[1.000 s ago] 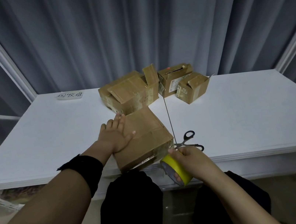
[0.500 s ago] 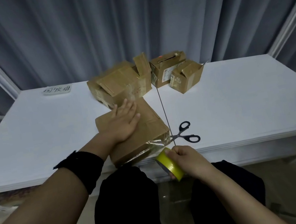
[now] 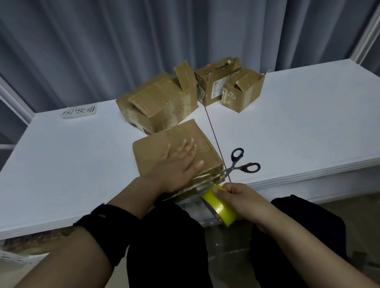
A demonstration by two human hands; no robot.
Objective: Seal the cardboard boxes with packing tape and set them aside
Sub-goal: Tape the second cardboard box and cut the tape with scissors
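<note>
Pressing the left grip flat on top of the closed box, fingers straight and slightly spread, at the near edge of the white counter. Curling the right grip round the yellow tape roll, thumb on its outer face, just below and right of the box's near right corner, off the counter's edge. Stretching a shiny clear strip from the roll across the box's near face, beneath the left wrist. Wearing a black band on the left forearm.

Leaving black-handled scissors lying just right of the box, handles to the right and blades pointing at its near corner; contact impossible to tell. Showing, further back on the counter, three more boxes close together: a large one with a raised flap just behind the pressed box, a middle one, and a small one with open flaps. Showing also a handwritten label at far left, well apart, before a grey curtain.
</note>
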